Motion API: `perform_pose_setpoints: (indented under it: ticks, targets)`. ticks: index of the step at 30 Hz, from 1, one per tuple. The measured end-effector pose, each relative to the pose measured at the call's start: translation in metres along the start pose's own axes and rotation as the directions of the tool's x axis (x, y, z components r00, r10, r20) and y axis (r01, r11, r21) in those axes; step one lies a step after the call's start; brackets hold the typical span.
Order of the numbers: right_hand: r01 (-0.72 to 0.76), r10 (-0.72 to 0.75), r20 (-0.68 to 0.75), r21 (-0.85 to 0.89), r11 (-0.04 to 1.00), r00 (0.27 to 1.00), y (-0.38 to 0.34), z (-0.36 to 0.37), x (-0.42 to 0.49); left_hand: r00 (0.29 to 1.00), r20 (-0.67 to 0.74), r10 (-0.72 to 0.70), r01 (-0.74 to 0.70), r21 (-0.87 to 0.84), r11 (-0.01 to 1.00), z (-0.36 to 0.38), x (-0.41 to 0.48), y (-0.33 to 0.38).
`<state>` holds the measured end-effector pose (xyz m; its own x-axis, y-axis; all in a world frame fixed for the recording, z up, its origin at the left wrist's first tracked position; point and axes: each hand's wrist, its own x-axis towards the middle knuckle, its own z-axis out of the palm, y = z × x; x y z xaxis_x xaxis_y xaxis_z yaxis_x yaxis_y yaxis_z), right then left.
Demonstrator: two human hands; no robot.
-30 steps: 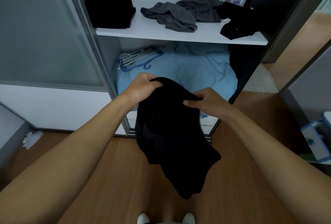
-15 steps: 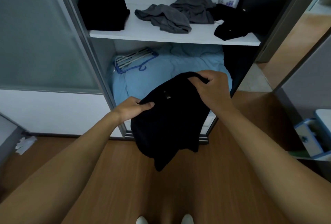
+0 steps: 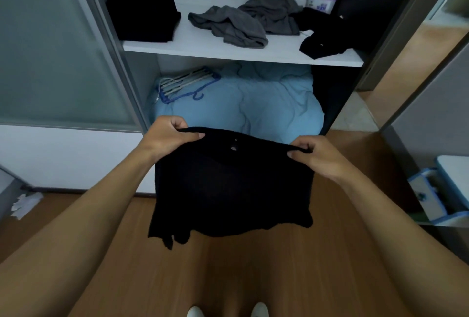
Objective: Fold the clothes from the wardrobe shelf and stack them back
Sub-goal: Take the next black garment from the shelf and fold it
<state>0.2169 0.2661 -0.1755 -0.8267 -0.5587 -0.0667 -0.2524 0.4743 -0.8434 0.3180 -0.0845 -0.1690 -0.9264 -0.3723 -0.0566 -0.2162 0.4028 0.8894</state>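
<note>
Our left hand (image 3: 168,136) and right hand (image 3: 313,155) are pinching the top corners of the black garment (image 3: 228,190), which, bunched a second ago, is now hanging spread, ready for folding. Beyond, grey clothes (image 3: 228,25) are waiting on the shelf (image 3: 193,49).
</note>
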Motion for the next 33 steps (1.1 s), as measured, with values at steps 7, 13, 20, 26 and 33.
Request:
perform_pose_setpoints:
  ticks: [7, 13, 20, 26, 33]
  targets:
    - [-0.014, 0.22, -0.496, 0.386, 0.923, 0.84, -0.012, 0.011, 0.009, 0.897, 0.442, -0.015, -0.024, 0.083, 0.996, -0.01, -0.014, -0.023]
    - [-0.224, 0.323, -0.231, 0.37, 0.902, 0.918, -0.01, 0.006, -0.001, 0.961, 0.266, -0.071, 0.082, -0.029, 0.996, 0.001, -0.018, -0.028]
    - [-0.349, 0.518, -0.218, 0.522, 0.778, 0.827, -0.012, 0.039, -0.007, 0.922, 0.309, -0.234, 0.343, -0.369, 0.864, 0.048, -0.03, 0.001]
    - [-0.29, 0.48, -0.198, 0.585, 0.757, 0.855, -0.036, 0.073, -0.012, 0.92, 0.357, -0.163, 0.312, -0.414, 0.855, 0.084, -0.047, 0.02]
    - [-0.238, 0.365, -0.196, 0.475, 0.847, 0.91, -0.056, 0.1, -0.017, 0.95, 0.295, -0.102, 0.218, -0.392, 0.894, 0.111, -0.058, 0.041]
